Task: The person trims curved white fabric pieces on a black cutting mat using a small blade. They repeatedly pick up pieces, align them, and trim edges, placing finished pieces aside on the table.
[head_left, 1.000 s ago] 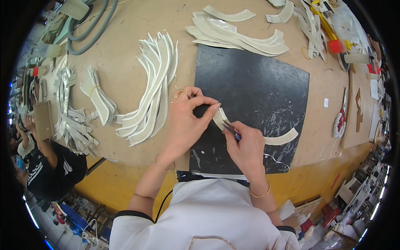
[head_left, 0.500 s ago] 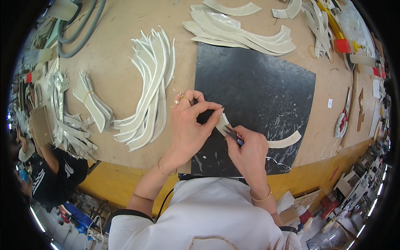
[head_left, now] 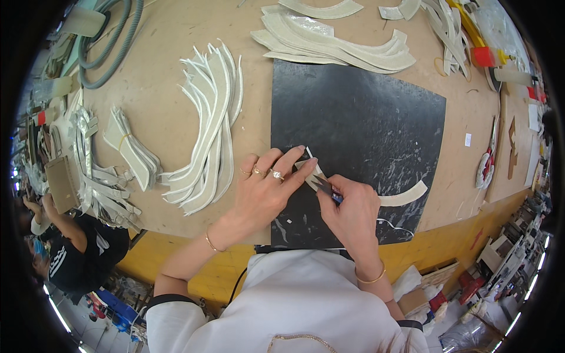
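Note:
My left hand [head_left: 268,182] pinches one end of a curved beige fabric strip [head_left: 405,195] between thumb and fingers. A narrow white edging [head_left: 309,152] sticks up past those fingertips. Small dark-bladed thread snips [head_left: 322,185] are gripped in my right hand [head_left: 355,210], with the blades against the strip beside my left thumb. The strip passes beneath my right hand and its other end shows to the right. Under both hands lies a black mat [head_left: 359,117]. A thin white cord [head_left: 395,226] curls on the mat beside my right hand.
White-edged strips [head_left: 215,112] are heaped to the left, near a banded bundle [head_left: 132,147] and shiny strips [head_left: 103,182]. More beige pieces [head_left: 335,44] overlap the mat's far edge. Red-handled scissors [head_left: 485,167] lie right. Another person [head_left: 82,247] works at far left.
My left hand has turned flatter over the strip, its fingers now stretched forward along the end. The white edging stands out past the fingertips. My right hand with the snips has hardly moved.

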`<state>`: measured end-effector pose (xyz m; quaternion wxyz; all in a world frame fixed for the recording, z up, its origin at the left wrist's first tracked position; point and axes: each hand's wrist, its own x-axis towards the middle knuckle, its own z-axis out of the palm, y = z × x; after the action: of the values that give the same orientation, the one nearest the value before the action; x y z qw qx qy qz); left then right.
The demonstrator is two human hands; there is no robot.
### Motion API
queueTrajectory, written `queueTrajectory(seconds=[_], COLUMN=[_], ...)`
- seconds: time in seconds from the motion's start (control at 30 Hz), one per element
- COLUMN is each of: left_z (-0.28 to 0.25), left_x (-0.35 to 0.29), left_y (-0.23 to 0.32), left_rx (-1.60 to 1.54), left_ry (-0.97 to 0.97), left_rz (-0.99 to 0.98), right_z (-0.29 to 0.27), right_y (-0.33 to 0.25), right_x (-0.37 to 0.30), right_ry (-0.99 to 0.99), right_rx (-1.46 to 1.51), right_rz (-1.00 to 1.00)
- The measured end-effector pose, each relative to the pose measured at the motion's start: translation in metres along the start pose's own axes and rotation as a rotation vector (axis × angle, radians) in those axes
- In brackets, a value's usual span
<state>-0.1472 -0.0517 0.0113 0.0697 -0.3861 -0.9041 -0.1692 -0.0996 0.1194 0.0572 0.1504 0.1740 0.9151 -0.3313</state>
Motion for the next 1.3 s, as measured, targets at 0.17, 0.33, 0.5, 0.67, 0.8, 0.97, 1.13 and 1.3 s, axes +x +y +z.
queueTrajectory(seconds=[0.17, 0.33, 0.5, 0.67, 0.8, 0.97, 1.13, 1.3], left_z=[-0.002, -0.006, -0.014, -0.020, -0.018, -0.014, -0.011, -0.011], left_x=[-0.002, -0.005, -0.007, -0.004, -0.004, -0.009, -0.012, -0.013], left_y=[0.004, 0.008, 0.004, 0.004, 0.007, 0.017, 0.020, 0.020], left_rx=[0.165, 0.234, 0.184, -0.038, -0.099, -0.054, 0.024, -0.068], left_ry=[-0.025, -0.090, -0.071, -0.385, -0.421, -0.415, -0.394, -0.426], left_rz=[0.067, 0.112, 0.169, 0.173, 0.116, 0.062, 0.056, 0.029], right_z=[-0.001, -0.001, -0.002, -0.002, -0.003, -0.010, -0.025, -0.033], right_y=[0.001, 0.005, 0.012, 0.013, 0.014, 0.022, 0.040, 0.057], right_x=[-0.003, -0.017, -0.019, -0.016, -0.017, -0.028, -0.043, -0.050], right_ry=[-0.020, 0.085, 0.063, 0.024, 0.017, -0.003, -0.062, -0.067], right_rx=[-0.002, 0.140, 0.175, 0.158, 0.196, 0.203, 0.227, 0.251], right_rz=[0.007, -0.038, -0.048, -0.012, -0.003, 0.019, 0.141, 0.147])
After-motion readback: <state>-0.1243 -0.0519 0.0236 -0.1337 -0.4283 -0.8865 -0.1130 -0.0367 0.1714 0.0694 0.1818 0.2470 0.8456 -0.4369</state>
